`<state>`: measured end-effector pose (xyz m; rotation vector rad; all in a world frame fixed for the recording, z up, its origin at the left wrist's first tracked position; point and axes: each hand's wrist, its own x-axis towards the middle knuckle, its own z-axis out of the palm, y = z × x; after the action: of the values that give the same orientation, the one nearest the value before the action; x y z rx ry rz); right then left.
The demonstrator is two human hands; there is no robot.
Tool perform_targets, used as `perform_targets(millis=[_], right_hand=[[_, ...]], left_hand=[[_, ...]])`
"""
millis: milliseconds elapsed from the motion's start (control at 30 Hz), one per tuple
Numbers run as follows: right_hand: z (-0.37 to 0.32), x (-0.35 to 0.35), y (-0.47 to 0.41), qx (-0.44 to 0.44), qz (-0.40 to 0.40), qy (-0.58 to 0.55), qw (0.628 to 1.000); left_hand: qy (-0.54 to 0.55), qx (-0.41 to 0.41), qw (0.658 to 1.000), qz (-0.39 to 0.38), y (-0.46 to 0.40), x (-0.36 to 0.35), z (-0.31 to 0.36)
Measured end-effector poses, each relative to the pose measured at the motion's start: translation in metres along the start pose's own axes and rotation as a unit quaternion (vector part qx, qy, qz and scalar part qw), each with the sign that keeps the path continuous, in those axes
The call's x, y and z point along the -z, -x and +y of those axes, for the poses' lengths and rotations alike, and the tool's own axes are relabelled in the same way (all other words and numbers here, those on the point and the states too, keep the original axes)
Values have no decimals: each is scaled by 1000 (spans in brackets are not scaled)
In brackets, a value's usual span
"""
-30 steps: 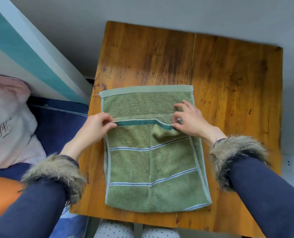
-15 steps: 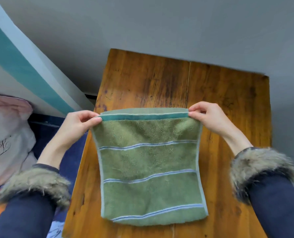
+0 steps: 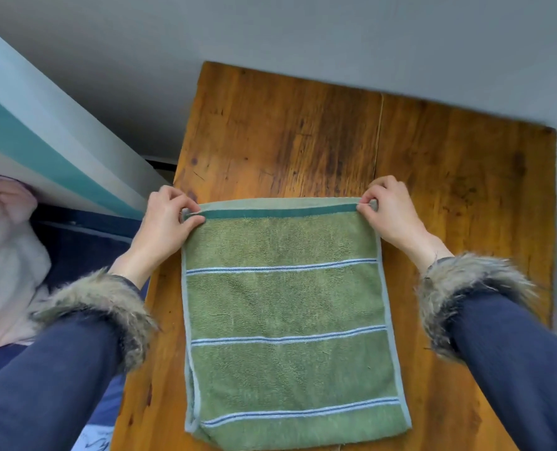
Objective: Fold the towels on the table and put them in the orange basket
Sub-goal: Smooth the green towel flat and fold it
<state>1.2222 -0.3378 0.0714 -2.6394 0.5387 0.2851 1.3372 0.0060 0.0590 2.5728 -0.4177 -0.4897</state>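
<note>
Green terry towel (image 3: 283, 320) lies doubled on the wooden table (image 3: 303, 131), covering the near-left part of the top; its folded end reaches the table's near edge and its left side runs close along the left edge. The two free ends are stacked at the far side of the towel, roughly mid-table.

Left hand (image 3: 166, 222) pinches the far-left corner of the stacked ends between thumb and curled fingers. Right hand (image 3: 391, 216) pinches the far-right corner in the same way. Both layers appear to be caught in each pinch, though the lower layer at the right corner is partly hidden by the fingers.

Orange basket: not in view, apart from a sliver of orange at the lower-left frame edge that cannot be identified.

Probable faults from this state:

- Misaligned ends. The lighter hem shows beyond the dark band along the far edge. If the corners are released as they are, the offset carries into every later fold.
- Skewed sides. The near-left corner shows a loose lip of the lower layer. Uneven tension between the hands would widen it.
- Slide-off. The folded end is at the near edge. Any pull toward the person could drag the towel off the table.
- Dropped layer. A weak pinch would let the lower layer fall away on lifting.
</note>
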Motion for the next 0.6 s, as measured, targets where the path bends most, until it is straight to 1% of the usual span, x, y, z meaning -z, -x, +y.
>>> perform_targets(millis=[100,200,300,400,500,600], right_hand=[[0,0,-2,4,-16,-3,1000],[-1,0,-1,-6,-35,-12,999],[-1,4,2,-25,-60,-14,998],[0,9,10,-54,-70,-45,995],[-1,17,24,-88,-56,-106,989],[-7,35,43,-104,-8,-160,981]], left_hand=[[-6,8,1000,-16,1,-1,0],[24,27,999,-29,2,1,3],[61,36,997,-18,6,7,7],[90,54,994,-12,11,17,10],[99,47,994,-24,20,26,16],[122,28,992,-20,37,43,26]])
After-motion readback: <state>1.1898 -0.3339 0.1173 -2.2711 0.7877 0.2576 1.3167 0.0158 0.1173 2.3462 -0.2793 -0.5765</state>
